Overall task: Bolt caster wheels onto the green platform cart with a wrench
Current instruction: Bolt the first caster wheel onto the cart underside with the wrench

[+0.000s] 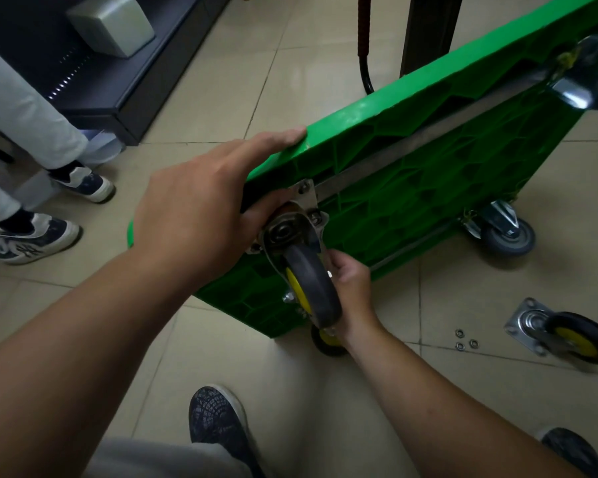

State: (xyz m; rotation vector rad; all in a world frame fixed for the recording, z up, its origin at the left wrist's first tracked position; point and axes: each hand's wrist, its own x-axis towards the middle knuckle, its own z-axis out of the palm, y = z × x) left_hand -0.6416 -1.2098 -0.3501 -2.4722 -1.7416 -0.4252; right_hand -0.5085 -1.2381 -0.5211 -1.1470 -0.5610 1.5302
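— Where's the green platform cart [411, 174]?
— Tipped on its edge on the floor [221, 81], ribbed underside toward us. The left hand [201, 208] clamps its top edge, fingers over the rim.
— And the caster wheel [313, 288]?
— At the cart's near upper corner. The right hand [351, 281] sits just behind it, fingers curled; I cannot tell whether they hold anything.
— Anything else?
— A loose caster [573, 336] and three washers [465, 339] lie right of the cart.

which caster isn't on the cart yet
The yellow-hubbed caster lying alone on the floor at right beside washers; the others sit against the green cart.
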